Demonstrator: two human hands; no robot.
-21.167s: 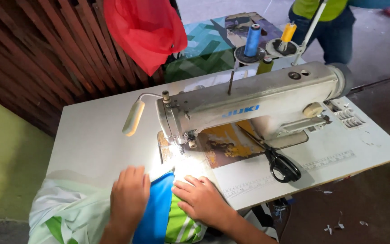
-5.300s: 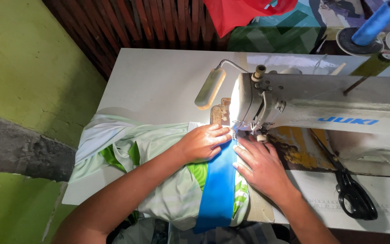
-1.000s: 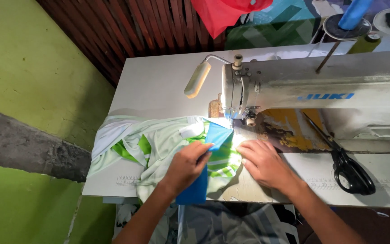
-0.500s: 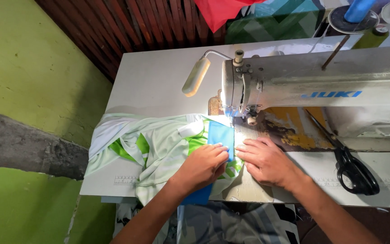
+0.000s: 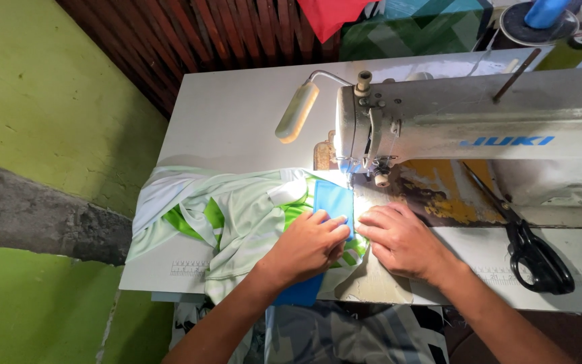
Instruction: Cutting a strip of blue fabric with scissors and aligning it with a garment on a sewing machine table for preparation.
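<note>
I see the blue fabric strip (image 5: 333, 200) lying flat on the green-white garment (image 5: 237, 212), just under the needle.

Frame centre: left hand (image 5: 304, 246) and right hand (image 5: 402, 239) press flat on blue strip (image 5: 335, 202) over green-white garment (image 5: 230, 212), beneath sewing machine (image 5: 466, 128). Black scissors (image 5: 537, 259) lie lower right on worktop (image 5: 237, 121).

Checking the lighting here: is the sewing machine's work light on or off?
On. A bright white glow falls on the blue strip and cloth under the sewing machine head, just beyond both hands.
</note>
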